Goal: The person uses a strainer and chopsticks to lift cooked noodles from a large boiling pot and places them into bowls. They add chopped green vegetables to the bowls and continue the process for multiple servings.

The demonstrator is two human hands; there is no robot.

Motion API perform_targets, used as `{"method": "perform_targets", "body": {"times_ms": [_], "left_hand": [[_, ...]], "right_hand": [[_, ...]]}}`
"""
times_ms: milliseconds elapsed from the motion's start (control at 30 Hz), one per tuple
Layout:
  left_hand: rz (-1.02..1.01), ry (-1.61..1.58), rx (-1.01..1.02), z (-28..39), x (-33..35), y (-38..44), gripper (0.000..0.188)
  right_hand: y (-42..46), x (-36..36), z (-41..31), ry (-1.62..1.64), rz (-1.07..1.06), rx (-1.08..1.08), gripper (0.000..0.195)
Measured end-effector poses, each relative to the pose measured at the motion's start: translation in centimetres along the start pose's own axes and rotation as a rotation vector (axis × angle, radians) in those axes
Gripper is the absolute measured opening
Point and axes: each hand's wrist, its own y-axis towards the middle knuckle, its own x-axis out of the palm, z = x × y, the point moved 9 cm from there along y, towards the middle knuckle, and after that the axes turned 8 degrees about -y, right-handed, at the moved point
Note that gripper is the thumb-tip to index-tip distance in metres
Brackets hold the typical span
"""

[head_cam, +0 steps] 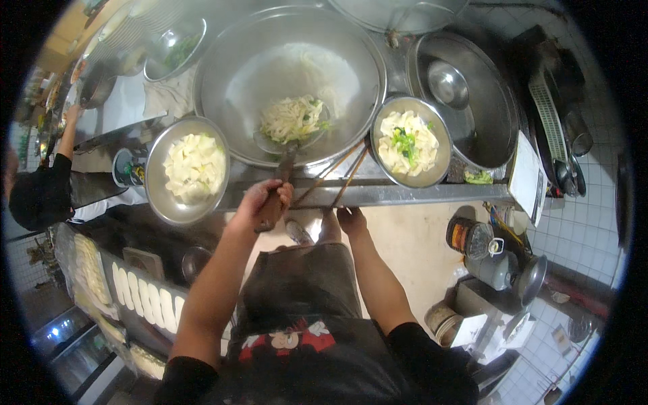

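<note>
My left hand point(266, 202) grips the wooden handle point(286, 167) of a strainer ladle. Its basket, heaped with wide noodles and some greens point(292, 119), is inside a large steaming wok point(374, 96) near the front rim. My right hand point(352, 220) is low at the counter's front edge, beside the lower ends of two long wooden chopsticks point(349, 177) that lean over the edge; whether its fingers touch them is unclear. To the right of the wok sits a steel bowl point(377, 147) of noodles topped with greens, and to the left another steel bowl point(154, 187) of noodles.
A second large pan point(511, 116) holds a small metal bowl point(448, 83) at right. A bowl of greens point(182, 50) and stacked plates stand back left. At far left another person's arm point(68, 134) reaches over a counter. Dough strips point(147, 296) lie on a tray behind left; an oil jug point(471, 238) stands right.
</note>
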Motion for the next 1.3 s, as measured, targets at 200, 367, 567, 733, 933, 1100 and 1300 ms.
{"method": "perform_targets", "body": {"times_ms": [200,367,567,733,933,1100,1300], "left_hand": [[-0.053,-0.053,-0.002,0.3,0.2,-1.1,0.016],[-0.033,-0.013,0.041,0.2,0.4,-1.1,0.017],[-0.111,0.26,0.126,1.5,-0.8,0.5,0.019],[0.09,0.67,0.232,-3.4,5.0,-2.4,0.03],[-0.051,0.663,0.373,-5.0,9.3,-11.5,0.048],[0.313,0.544,0.709,-1.7,-10.3,-18.2,0.036],[0.914,-0.127,0.926,-19.2,-48.4,-25.0,0.018]], "right_hand": [[-1.0,2.0,1.3,0.051,0.22,-0.01,0.031],[-3.4,1.6,2.8,0.073,0.572,0.178,0.047],[-10.5,7.9,3.5,-0.565,0.171,0.548,0.057],[-11.1,29.6,3.5,-0.629,0.018,0.458,0.061],[7.3,31.1,0.0,0.376,0.205,0.615,0.017],[19.0,24.1,-8.9,-0.821,0.167,0.575,0.009],[21.6,29.6,-12.1,-1.341,0.296,0.378,0.012]]}}
